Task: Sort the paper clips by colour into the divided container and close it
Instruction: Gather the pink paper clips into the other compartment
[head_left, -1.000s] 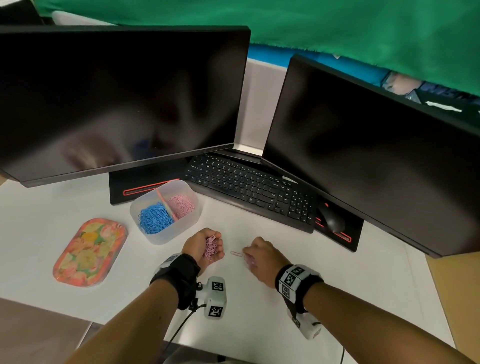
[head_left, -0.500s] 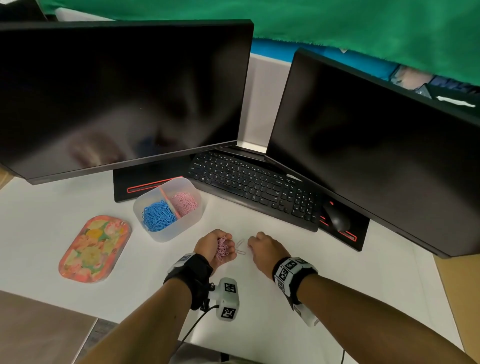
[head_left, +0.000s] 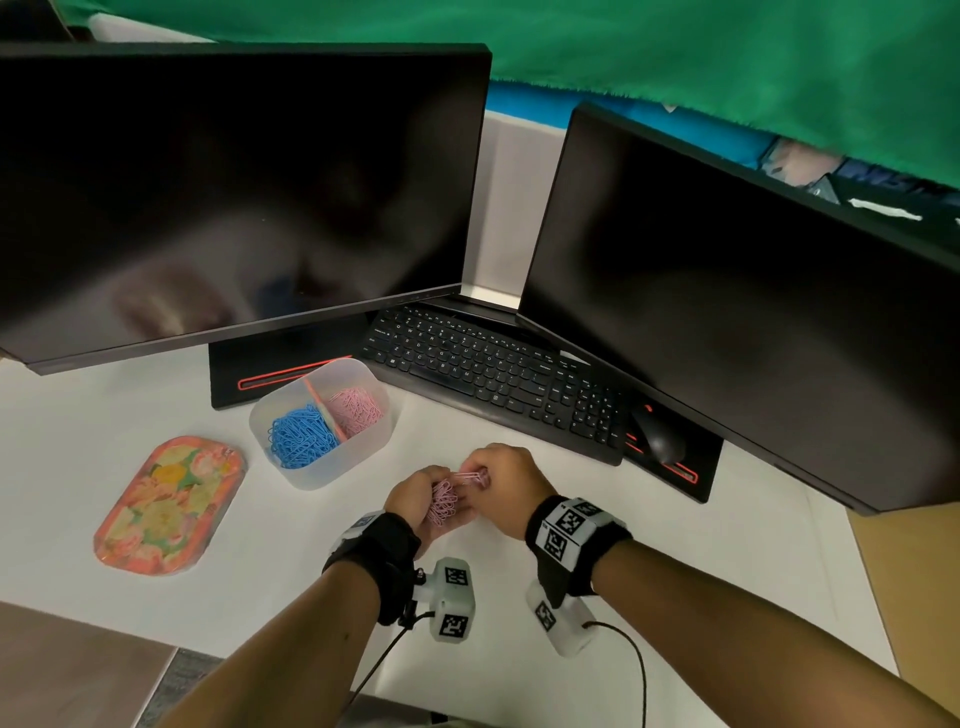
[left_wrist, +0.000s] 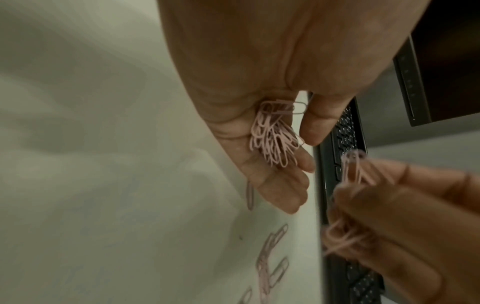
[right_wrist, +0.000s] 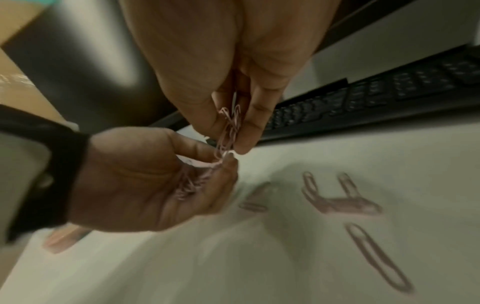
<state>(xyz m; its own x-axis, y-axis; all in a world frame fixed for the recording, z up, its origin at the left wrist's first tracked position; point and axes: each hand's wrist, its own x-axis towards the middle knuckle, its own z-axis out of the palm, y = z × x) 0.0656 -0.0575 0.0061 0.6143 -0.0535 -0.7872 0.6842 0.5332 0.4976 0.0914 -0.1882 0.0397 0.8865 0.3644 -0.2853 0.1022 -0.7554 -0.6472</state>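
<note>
As the right hand (head_left: 511, 488) crossed from where it had been picking at the desk a second before, its thumb and forefinger came to meet the left hand (head_left: 415, 501), pinching a few pink paper clips (right_wrist: 231, 123) just above the left palm. The left hand was cupped with its fingers curled round a bundle of pink clips (left_wrist: 275, 139), as it had been throughout. That handover suggested the person was gathering the remaining pink ones into one handful before carrying them over. Several loose pink clips (right_wrist: 345, 201) lay on the white desk (head_left: 571, 691) beneath the hands, so collecting was not finished. Up and to the left stood the translucent divided container (head_left: 322, 470), blue clips (head_left: 301, 434) in its near-left compartment and pink clips (head_left: 358, 408) in the far-right one. Its floral lid (head_left: 169, 506) lay flat on the desk further left, well apart, so closing had yet to be done
</note>
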